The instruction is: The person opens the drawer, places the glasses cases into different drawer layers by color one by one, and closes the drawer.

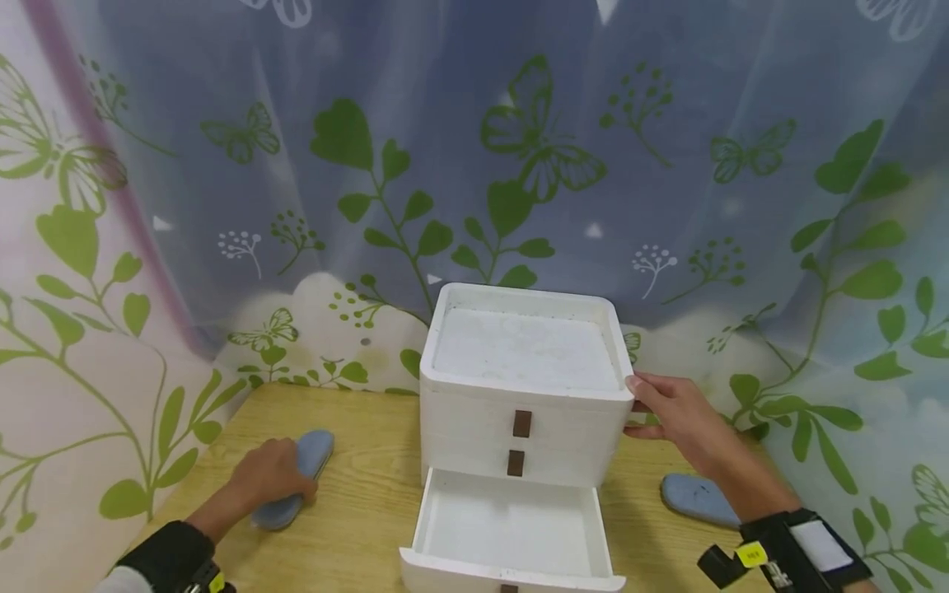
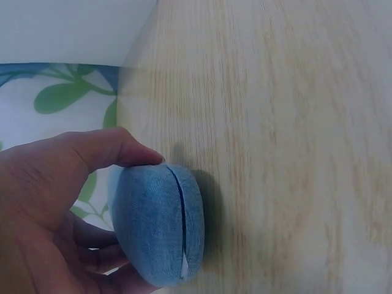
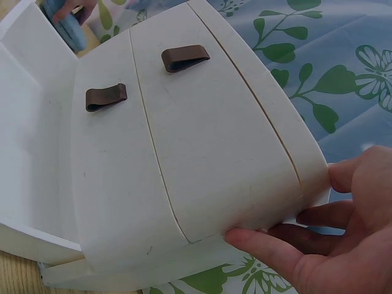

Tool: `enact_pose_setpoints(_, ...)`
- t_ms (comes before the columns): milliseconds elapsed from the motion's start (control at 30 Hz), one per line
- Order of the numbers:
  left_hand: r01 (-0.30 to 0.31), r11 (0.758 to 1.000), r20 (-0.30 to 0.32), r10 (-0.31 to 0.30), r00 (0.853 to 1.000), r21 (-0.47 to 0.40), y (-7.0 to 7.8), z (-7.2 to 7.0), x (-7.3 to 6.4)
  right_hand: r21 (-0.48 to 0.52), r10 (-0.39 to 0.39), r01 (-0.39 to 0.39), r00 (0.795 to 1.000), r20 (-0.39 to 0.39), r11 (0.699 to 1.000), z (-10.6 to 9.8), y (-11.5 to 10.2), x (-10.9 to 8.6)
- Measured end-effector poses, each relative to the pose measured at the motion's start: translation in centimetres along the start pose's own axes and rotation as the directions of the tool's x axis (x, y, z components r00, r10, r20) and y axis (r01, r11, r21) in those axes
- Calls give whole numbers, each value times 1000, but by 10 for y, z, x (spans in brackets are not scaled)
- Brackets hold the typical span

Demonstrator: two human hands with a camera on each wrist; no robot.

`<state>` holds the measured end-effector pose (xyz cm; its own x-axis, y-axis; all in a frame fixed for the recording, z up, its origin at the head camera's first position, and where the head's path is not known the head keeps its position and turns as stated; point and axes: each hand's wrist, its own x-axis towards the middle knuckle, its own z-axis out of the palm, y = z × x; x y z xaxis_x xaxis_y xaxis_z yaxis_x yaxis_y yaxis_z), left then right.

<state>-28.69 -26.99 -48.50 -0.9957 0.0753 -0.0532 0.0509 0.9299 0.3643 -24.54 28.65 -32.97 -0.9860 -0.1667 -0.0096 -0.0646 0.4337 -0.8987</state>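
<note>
A blue, fabric-covered glasses case point(image 1: 315, 453) is gripped by my left hand point(image 1: 270, 473) above the wooden table's left side. In the left wrist view the thumb lies on one end of the case point(image 2: 153, 226), the fingers behind it; a seam runs along its length. My right hand point(image 1: 685, 420) touches the right side of a white drawer unit point(image 1: 519, 436) near its top corner. The right wrist view has its fingers spread against the side and front edge. The bottom drawer point(image 1: 511, 527) is pulled out, with a bare white inside. Two upper drawers with brown tabs are closed.
A second blue, oval object point(image 1: 697, 498) lies on the table point(image 1: 363, 486) right of the unit, partly under my right forearm. Behind the table hangs a curtain point(image 1: 445, 165) with green leaves and butterflies. The unit's top is a shallow rimmed tray point(image 1: 526, 346).
</note>
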Motion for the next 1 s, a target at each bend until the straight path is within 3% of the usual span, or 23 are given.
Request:
enact_pose_setpoints(200,-45,999,-50,46,998,9,0,-1,3,-1,2,-2,1000,-4,1000,-1,-1,0)
enact_pose_setpoints(600,-73,996,-40,71,997,-46,5,-3,-1,-8,-11,11,1000,3,1000,0,1,0)
enact_pose_setpoints(1000,-143,983,11,145,989,-115,46,-28,-21,-20,-24,24,1000,9,999,2,2,-1)
